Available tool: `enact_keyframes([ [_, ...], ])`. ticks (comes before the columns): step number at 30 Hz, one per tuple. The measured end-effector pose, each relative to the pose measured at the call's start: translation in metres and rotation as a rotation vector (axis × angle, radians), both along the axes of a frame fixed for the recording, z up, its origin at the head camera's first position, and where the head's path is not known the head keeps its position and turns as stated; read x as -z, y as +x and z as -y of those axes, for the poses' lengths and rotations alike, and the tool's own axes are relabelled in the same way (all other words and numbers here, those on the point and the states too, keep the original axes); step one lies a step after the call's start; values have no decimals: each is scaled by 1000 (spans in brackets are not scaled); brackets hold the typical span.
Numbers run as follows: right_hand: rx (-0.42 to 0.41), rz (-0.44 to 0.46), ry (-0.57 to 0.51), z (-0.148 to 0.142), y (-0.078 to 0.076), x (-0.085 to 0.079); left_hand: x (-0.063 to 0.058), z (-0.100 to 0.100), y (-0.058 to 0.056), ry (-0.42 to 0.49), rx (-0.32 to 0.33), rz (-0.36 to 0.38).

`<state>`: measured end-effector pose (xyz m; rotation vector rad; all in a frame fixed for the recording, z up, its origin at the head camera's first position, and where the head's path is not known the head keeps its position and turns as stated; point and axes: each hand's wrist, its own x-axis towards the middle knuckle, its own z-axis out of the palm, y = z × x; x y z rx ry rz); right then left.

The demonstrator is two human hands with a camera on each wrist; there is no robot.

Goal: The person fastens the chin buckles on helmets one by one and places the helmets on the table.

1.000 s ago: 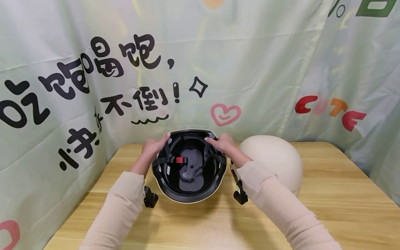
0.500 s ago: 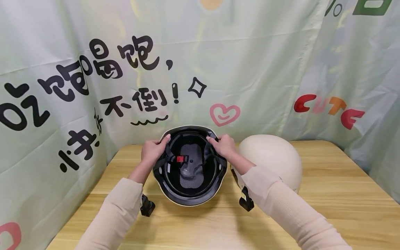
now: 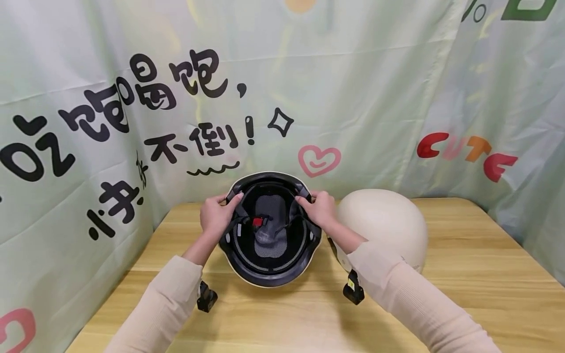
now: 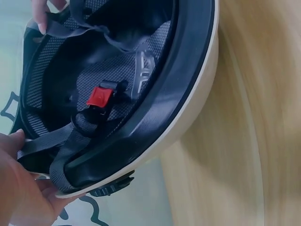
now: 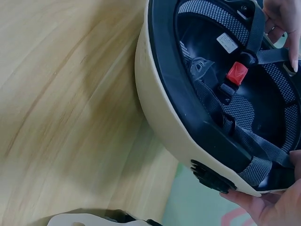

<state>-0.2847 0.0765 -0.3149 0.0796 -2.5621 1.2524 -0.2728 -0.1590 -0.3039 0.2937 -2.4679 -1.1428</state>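
Observation:
A cream helmet point(image 3: 270, 280) is tipped up between both hands, its black inside facing me. On its left side, my left hand point(image 3: 215, 215) grips the rim, thumb inside and fingers behind the shell. My right hand point(image 3: 322, 211) holds the opposite side the same way. Dark chin straps run across the inside, joined by a red buckle point(image 4: 99, 97). In the right wrist view a white label point(image 5: 227, 42) shows on the lining. A black piece point(image 5: 211, 176) sits on the outer shell close to the right fingers.
A second cream helmet point(image 3: 384, 225) rests dome up on the wooden table point(image 3: 485, 274), just right of the held one and partly behind the right forearm. A printed curtain point(image 3: 362, 98) hangs along the table's back and left edges. Black wrist cameras hang below both sleeves.
The held helmet has tilted, its upper rim rising and its opening turning more toward me. The red buckle has moved slightly up and right. Both hands keep their hold; the second helmet stays put.

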Motion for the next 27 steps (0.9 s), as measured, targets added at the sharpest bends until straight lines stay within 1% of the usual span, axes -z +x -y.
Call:
enact_keyframes([
  [2,5,-15,-4,0,1,0,0,-1,2,19,-10,-24],
  [7,27,-91,3,1,3,-1,1,-5,6,71,-34,-80],
  [8,28,-94,2,1,4,-2,2,-6,7,78,-36,-93],
  [14,20,-114,-15,1,6,1,5,-8,10,72,-40,-196],
  [17,20,-154,-43,1,6,4,8,-9,11,88,-34,-253],
  [20,21,-219,-85,0,6,7,11,-11,10,131,-25,-334],
  [23,18,-304,-128,0,5,11,16,-13,8,206,-1,-433],
  [27,33,-423,-163,2,2,19,24,-16,4,331,42,-554],
])
